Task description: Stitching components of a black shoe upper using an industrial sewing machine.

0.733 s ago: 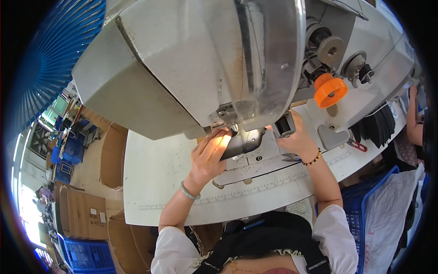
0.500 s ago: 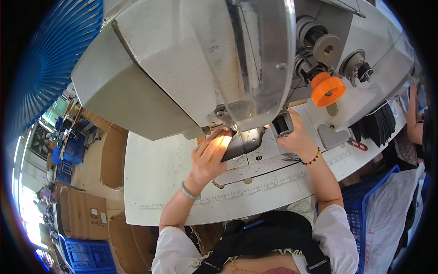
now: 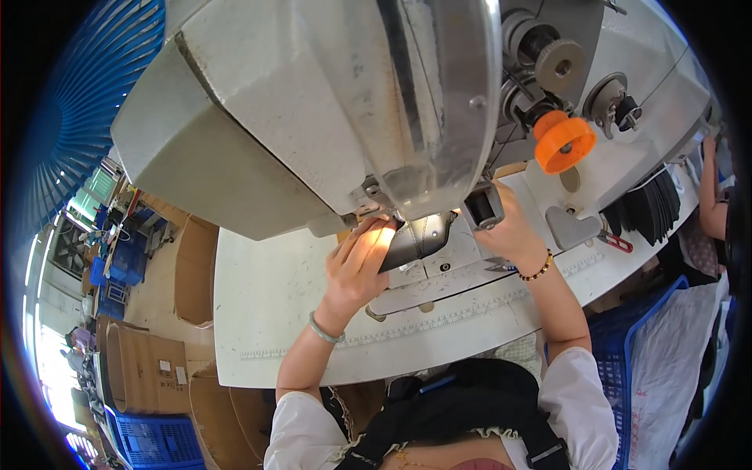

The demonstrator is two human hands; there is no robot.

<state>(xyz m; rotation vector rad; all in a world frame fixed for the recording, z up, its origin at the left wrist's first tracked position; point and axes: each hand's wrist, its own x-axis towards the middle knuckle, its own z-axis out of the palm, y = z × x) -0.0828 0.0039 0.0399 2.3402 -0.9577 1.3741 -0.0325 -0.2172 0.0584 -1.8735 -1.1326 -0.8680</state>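
Under the head of a large white sewing machine [image 3: 313, 102] lies a curved black leather-like piece [image 3: 419, 241] with a stitched seam, lit by the machine's lamp. My left hand [image 3: 359, 258] is closed over its left end near the needle area, fingers together and thumb out of sight. My right hand [image 3: 513, 231] is at the right of the piece, behind a dark metal machine part [image 3: 483, 207]; that part and the machine hide its fingers. Metal snips [image 3: 499, 265] lie on the table by my right wrist. The needle itself cannot be made out.
A white table [image 3: 266, 290] with a printed ruler spans the front. Black cut pieces [image 3: 648, 213] and a red-handled tool [image 3: 615, 241] lie at the right. Blue crate [image 3: 619, 337] stands at right, cartons [image 3: 145, 368] at left, a blue fan [image 3: 86, 102] upper left. Another person's arm [image 3: 711, 188] shows far right.
The view has shifted slightly. Both hands and the black piece keep nearly the same place under the machine head.
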